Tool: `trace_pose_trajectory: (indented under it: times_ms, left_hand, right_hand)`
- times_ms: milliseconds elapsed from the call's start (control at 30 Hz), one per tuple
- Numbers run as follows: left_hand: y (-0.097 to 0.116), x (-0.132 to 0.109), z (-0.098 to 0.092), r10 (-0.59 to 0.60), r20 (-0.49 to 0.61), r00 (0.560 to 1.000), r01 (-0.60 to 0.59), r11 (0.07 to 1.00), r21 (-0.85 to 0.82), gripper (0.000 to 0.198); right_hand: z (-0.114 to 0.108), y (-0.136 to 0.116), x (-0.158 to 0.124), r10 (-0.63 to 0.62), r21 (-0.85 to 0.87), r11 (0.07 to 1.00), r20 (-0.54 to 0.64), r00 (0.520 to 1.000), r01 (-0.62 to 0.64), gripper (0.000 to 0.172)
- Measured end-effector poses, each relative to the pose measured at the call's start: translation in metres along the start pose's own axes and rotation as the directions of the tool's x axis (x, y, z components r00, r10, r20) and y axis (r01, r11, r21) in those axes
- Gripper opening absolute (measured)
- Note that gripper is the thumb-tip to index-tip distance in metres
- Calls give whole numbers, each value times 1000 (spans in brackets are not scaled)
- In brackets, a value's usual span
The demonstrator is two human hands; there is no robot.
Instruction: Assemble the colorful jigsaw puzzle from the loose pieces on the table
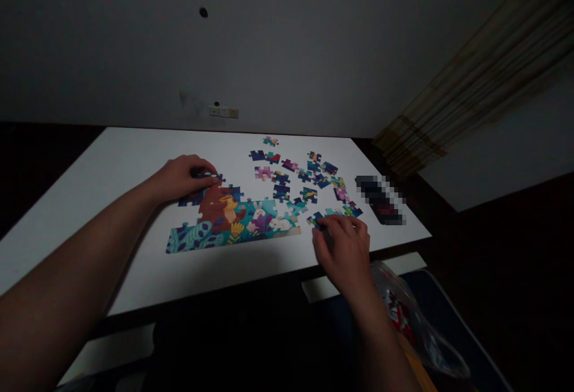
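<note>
A partly joined jigsaw puzzle [251, 223] lies on the white table, showing a brown bear, white rabbits and leafy plants. At its upper left edge is my left hand [186, 177], thumb and fingers closed around a dark blue puzzle piece [207, 175] by the bear's head. My right hand [343, 242] rests to the right of the joined part. Its thumb and index finger pinch a blue-green puzzle piece [314, 219] at the table surface, partly covered by the fingertips. Loose puzzle pieces [281, 192], several of them, lie spread beyond and between the hands.
The white table [89, 201] stands against a grey wall with a socket strip [223, 112]. A blurred-out dark phone-like object [380, 199] lies at the right. Below the table's near edge are a clear plastic bag [417, 320] and a dark blue seat. A curtain [470, 75] hangs at right.
</note>
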State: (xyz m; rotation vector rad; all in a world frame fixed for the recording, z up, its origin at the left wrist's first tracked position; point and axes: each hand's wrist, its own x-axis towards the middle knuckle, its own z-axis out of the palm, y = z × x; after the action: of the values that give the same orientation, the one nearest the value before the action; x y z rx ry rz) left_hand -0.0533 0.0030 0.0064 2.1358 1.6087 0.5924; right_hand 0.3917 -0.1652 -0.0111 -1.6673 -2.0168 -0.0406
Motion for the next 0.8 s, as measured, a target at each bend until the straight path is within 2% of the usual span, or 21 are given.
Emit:
trace_pose_trajectory:
  times_ms: [167, 300, 600, 800]
  left_hand:
    - [-3, -1, 1, 6, -10, 1000, -6, 1000, -5, 44]
    - [-6, 1, 3, -2, -1, 1000, 2, 1000, -18, 43]
    - [-4, 3, 2, -33, 12, 999, 33, 999, -43, 42]
    - [-8, 10, 0, -42, 42, 998, 43, 999, -32, 39]
  right_hand:
    - [2, -26, -5, -153, 92, 985, 47, 987, 148, 37]
    - [12, -38, -14, -224, 105, 970, 50, 973, 218, 36]
    - [14, -38, -16, -190, 151, 972, 61, 980, 179, 36]
    - [16, -36, -10, -209, 165, 965, 24, 978, 203, 32]
